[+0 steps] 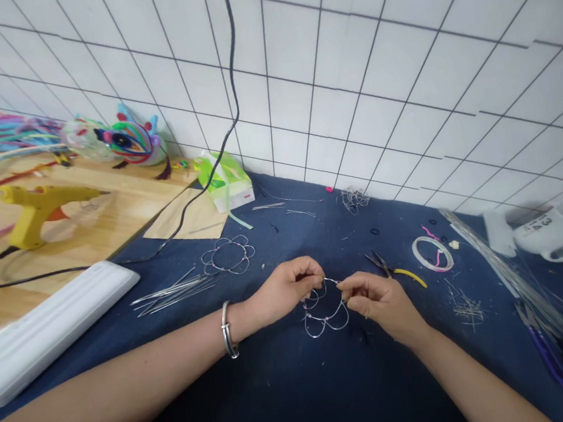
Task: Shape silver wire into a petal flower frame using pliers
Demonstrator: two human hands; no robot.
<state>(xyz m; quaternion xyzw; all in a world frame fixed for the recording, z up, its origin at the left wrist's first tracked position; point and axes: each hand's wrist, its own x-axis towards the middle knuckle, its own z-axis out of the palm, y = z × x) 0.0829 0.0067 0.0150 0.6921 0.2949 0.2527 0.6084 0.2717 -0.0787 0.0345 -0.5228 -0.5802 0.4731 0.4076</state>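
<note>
Between my two hands is a flower-shaped wire frame (326, 318), a ring with rounded loops and tiny pinkish beads or joints along it. My left hand (289, 287) pinches its upper left side, fingertips closed on the wire. On the upper right, my right hand (373, 295) pinches the ring the same way. A similar finished-looking wire flower (226, 256) lies flat to the left, beside a bundle of straight wires (177, 292). Just past my right hand rest pliers with yellow handles (410, 276). My fingertips hide the exact points of contact.
A yellow glue gun (42, 208) stands on the wooden board at left, its black cable (184, 214) crossing the blue cloth. Nearby are a white long case (57, 328) and a green tissue pack (225, 182). At right lie a tape roll (432, 253), wire scraps (469, 311) and purple-handled pliers (548, 354).
</note>
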